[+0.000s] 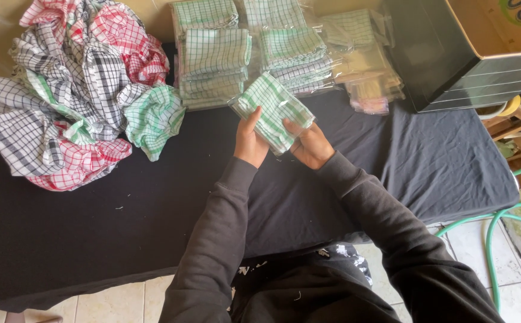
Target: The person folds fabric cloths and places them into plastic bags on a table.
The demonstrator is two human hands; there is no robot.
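We hold the bagged green cloth [274,112] tight in our left hand [249,142] and right hand [312,145], ready for the stack of bagged cloths [215,66], which needs a gentle put-down.

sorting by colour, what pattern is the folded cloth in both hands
Green and white check, folded cloth in a clear bag, seen in the head view.

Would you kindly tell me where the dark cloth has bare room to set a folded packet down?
The black cloth is bare in front of the loose checked towel heap, and at the right between the right hand and the dark box. The far edge is crowded with bagged towel stacks. Both hands hold a green checked packet, the left hand beside it.
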